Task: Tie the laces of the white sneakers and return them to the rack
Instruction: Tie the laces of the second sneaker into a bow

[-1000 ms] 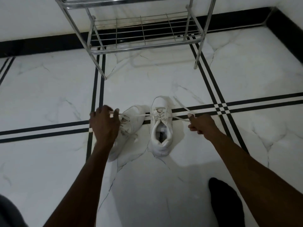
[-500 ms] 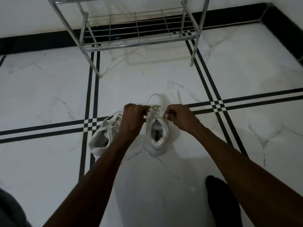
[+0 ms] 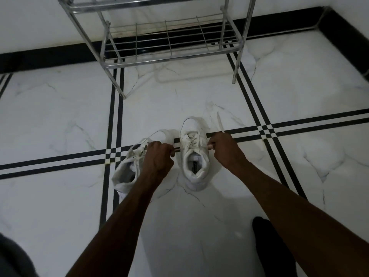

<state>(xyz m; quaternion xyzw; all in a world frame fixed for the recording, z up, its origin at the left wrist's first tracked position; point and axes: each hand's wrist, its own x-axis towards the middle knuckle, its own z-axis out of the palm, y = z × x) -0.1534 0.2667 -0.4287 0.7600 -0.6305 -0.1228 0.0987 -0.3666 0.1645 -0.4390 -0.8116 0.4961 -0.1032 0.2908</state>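
Note:
Two white sneakers stand on the marble floor, toes pointing away from me. The right sneaker [image 3: 194,156] is upright between my hands. My left hand [image 3: 158,156] grips one end of its lace just left of the shoe, and my right hand [image 3: 223,148] pinches the other end on the right, with the loose tip of the lace [image 3: 219,122] trailing on the floor beyond it. The left sneaker [image 3: 129,168] leans to the left, partly hidden under my left wrist, its laces loose.
A chrome wire shoe rack [image 3: 169,37] stands against the wall behind the shoes, nothing on its bottom shelf. A dark sock-clad foot [image 3: 267,242] rests at the lower right. Black stripes cross the white floor tiles.
My hands came together over the right sneaker half a second ago and have now drawn slightly apart, pulling the lace ends sideways. The view shifted so the rack sits closer.

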